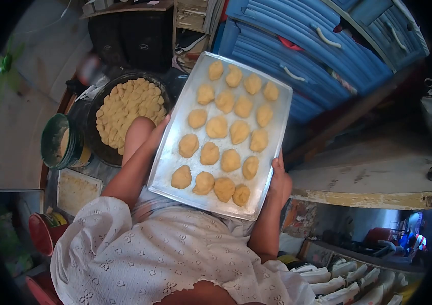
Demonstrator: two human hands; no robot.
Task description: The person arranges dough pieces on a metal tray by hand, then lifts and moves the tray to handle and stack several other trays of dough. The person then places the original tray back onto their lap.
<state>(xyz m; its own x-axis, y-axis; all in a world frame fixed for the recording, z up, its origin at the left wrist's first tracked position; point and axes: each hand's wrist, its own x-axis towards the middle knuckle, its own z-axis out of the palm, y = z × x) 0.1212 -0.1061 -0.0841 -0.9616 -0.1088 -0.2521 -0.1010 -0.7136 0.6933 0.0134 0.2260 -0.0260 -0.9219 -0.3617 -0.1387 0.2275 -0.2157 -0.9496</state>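
Observation:
A shiny metal baking tray [278,111] is held tilted over my lap, bearing rows of rounded yellow dough balls [217,127]. My left hand [163,125] grips the tray's left edge, most of its fingers hidden beneath. On the opposite side, my right hand [277,176] is closed around the lower right edge, with the thumb side showing. To the left of my knee sits a wide dark round pan [94,109] heaped with many small flattened dough pieces [129,109].
A green bucket [59,133] stands left of the pan, near a pale flat tray [77,190] and a red tub [43,234]. Blue drawers [272,56] rise ahead on the right. A worn wooden ledge [368,199] juts in at right, above several white bundles [338,287].

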